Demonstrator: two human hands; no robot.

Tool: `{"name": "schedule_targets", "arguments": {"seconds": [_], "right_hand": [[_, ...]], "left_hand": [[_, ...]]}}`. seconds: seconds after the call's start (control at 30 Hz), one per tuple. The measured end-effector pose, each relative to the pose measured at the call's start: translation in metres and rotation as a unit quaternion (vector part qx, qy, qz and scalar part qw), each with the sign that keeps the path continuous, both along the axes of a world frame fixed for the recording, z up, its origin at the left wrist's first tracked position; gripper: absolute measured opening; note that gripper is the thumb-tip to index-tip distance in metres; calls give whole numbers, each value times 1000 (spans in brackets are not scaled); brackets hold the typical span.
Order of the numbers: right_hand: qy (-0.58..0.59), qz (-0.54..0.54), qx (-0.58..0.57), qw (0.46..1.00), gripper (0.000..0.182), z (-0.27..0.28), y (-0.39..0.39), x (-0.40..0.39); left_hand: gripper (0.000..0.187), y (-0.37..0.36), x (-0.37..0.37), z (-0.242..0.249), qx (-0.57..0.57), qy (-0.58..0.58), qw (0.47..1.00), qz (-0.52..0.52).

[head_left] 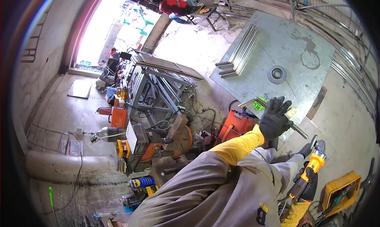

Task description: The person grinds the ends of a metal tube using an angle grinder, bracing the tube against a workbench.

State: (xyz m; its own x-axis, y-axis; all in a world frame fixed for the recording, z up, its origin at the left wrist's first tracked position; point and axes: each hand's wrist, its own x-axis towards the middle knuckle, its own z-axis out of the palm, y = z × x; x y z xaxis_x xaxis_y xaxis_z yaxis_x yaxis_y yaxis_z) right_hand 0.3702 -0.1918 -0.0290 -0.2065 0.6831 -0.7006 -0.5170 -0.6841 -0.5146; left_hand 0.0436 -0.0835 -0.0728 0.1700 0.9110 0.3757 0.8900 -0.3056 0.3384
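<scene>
My left hand (274, 120), in a black glove with a yellowish wrap on one finger, is over a bent metal tube (299, 131). The tube's ends stick out on both sides of the palm. Beside the fingers is a bright green disc (259, 104) with a number on it. An orange-yellow angle grinder (310, 169) is in my right hand (309, 183), gloved fingers wrapped around its body. The grinder's head and disc point away from me, close to a dark shoe (305, 149). Yellow sleeves cover both forearms.
A metal sheet (293, 41) carries several shiny tubes (242, 49) and a round abrasive wheel (276, 74). An orange-red case (233, 126) and a cut-off saw (184, 138) stand to the left. A yellow crate (341, 192) sits at right. Another person (174, 4) is at the back.
</scene>
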Motion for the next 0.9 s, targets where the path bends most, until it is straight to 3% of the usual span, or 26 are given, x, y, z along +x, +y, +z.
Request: {"name": "schedule_targets", "arguments": {"seconds": [0.2,0.27,0.33,0.47,0.57,0.67,0.9], "right_hand": [[24,13,-19,999,50,-14,0,8],[39,-3,-36,999,49,-46,-10,19],[67,11,-47,997,49,-34,-3,16],[13,51,-48,997,44,-18,4,14],[71,14,-63,995,41,-2,9,7],[103,19,-66,992,41,2,13,8],[109,41,-66,991,48,9,15,10]], "left_hand": [[54,3,-5,-14,-82,62,995,-4],[44,2,-9,-21,-15,44,998,-34],[37,5,-9,-27,-25,53,998,-14],[32,4,-9,-11,-21,83,996,-38],[33,4,-6,-4,-21,101,994,-23],[49,1,-6,1,-41,104,993,-23],[50,1,-6,4,-49,103,993,-27]]}}
